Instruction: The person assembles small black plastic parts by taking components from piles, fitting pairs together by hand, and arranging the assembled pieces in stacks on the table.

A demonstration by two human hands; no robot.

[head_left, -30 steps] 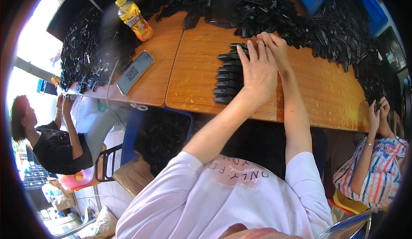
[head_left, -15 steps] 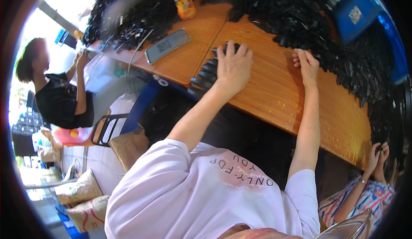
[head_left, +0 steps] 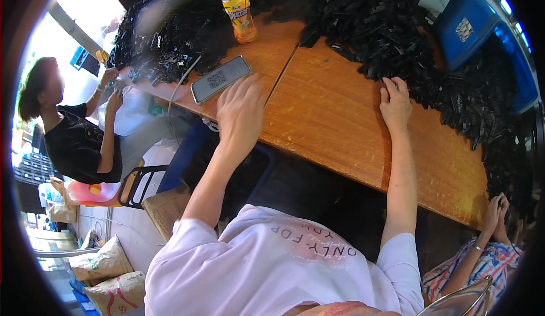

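My left hand (head_left: 241, 109) is over the table's near edge, beside a phone (head_left: 220, 79) with a patterned square on its screen. Its fingers are stretched out, slightly blurred, with nothing visible in them. My right hand (head_left: 395, 103) rests farther right on the wooden table (head_left: 335, 112), its bent fingers at the front edge of a large heap of small black plastic parts (head_left: 374, 26). The fingertips are tucked down, so whatever they may grip is hidden.
A yellow-capped drink bottle (head_left: 239, 12) stands behind the phone. A white cable (head_left: 180, 86) hangs over the edge. Blue bins (head_left: 465, 26) stand at the far right. One person (head_left: 79, 129) sits at left; another person's hands (head_left: 495, 217) are at lower right.
My left hand has moved left, off the row of black parts, which no longer shows at the table's edge. My right hand's fingers now reach the heap. The view has shifted slightly.
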